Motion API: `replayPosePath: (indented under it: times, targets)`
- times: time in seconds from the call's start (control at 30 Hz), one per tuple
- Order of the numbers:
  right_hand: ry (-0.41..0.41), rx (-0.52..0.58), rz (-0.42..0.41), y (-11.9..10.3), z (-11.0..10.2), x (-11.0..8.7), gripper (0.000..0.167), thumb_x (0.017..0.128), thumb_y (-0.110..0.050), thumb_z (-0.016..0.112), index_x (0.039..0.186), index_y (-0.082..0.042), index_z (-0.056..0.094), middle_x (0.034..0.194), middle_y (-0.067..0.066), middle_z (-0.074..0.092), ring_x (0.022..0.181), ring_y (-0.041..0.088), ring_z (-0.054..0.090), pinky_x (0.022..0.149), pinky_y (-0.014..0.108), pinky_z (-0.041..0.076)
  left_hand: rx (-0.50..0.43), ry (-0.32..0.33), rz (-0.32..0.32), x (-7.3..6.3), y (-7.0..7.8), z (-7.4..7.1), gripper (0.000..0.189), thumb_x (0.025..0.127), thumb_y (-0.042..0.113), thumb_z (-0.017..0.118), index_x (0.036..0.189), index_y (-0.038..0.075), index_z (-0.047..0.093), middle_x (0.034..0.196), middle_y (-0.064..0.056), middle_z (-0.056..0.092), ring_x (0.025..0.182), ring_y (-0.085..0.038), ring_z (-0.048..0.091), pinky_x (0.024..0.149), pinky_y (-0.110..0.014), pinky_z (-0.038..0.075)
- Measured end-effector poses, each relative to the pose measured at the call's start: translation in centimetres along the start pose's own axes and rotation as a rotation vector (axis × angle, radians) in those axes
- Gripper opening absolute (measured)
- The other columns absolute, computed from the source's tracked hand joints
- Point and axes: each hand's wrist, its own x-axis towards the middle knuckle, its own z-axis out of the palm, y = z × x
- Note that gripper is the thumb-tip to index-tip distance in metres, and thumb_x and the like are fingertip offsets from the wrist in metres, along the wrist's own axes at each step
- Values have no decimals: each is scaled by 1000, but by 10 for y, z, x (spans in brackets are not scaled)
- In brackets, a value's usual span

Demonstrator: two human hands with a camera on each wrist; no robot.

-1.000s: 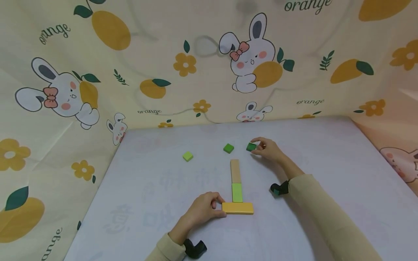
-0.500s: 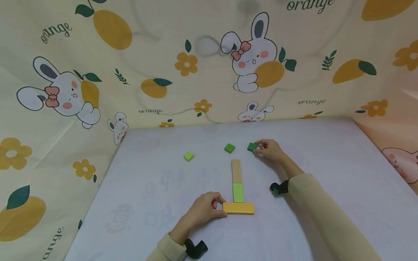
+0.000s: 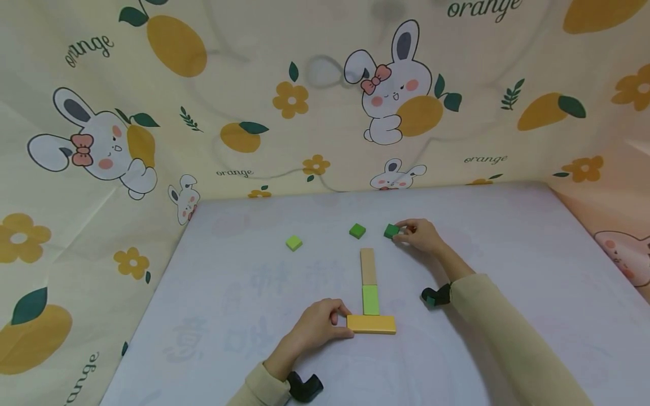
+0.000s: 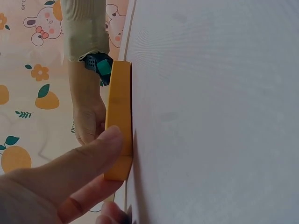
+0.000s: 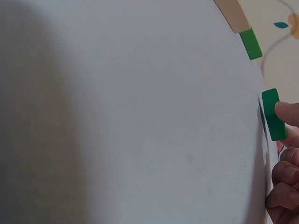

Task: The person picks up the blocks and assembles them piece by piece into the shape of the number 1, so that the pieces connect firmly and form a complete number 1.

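My left hand (image 3: 316, 326) pinches the left end of a long yellow block (image 3: 372, 324) that lies crosswise on the white table. In the left wrist view the thumb is on one long face of the yellow block (image 4: 119, 105), with a finger on the opposite side. Farther back, my right hand (image 3: 420, 234) holds a small dark green block (image 3: 391, 230) between thumb and finger. The right wrist view has a shadow beside the dark green block (image 5: 274, 114); it looks slightly raised. Beyond the yellow block, a light green block (image 3: 370, 300) and a tan block (image 3: 368, 266) stand in line.
A mid-green block (image 3: 358, 230) lies left of my right hand. Farther left is a lime green block (image 3: 294, 243). A printed cloth (image 3: 315, 101) with rabbits and oranges rises behind the table (image 3: 228, 242).
My right hand has come slightly nearer with the dark green block. The left hand stays on the yellow block; the whole view has shifted a little.
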Motion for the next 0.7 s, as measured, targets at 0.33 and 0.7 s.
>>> replayPosePath:
  times: [0.33,0.7]
  targets:
    - [31,16,-2,-4,7,-4,44,87,-23,69,122,3,62,71,1,48,69,15,41,61,23,34,-4,-5,-2,1,-1,0,31,75,25,82,100,11,70,67,7,45,60,-5,37,56,-17,29]
    - [65,87,6,-15,15,-12,42,87,-21,70,120,4,62,66,-2,41,64,14,39,58,23,32,-5,0,-1,0,0,0,30,75,24,82,99,11,70,67,6,45,60,-4,37,56,-17,29]
